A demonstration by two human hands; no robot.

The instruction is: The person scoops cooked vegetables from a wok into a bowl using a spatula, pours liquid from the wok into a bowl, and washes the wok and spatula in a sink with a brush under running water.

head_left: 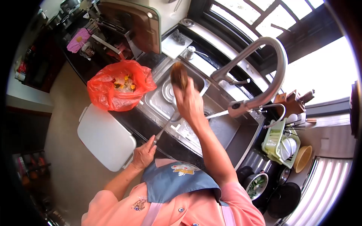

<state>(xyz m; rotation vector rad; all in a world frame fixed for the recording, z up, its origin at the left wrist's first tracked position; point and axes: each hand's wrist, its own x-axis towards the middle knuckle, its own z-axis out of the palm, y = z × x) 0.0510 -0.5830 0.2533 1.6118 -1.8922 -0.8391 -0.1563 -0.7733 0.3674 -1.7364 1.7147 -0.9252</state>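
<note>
My right hand (190, 103) is raised over the steel double sink (156, 96), its fingers closed round a brown oval object (178, 76), perhaps a brush. Nearer my body, my left hand (144, 153) grips the handle of a metal utensil (164, 130), which points up toward the sink; its far end lies beneath my right hand. Water (218, 114) runs from the curved faucet (277, 75) into the right basin. Left of the sink sits an open red plastic bag (122, 86) with yellow and pale scraps inside.
A white lidded bin (105, 137) stands below the red bag. Cutting boards (132, 24) lean at the back left. Toward the right are a green dish rack (275, 143), a knife block (289, 103), a pot with greens (257, 186) and a black pan (284, 199).
</note>
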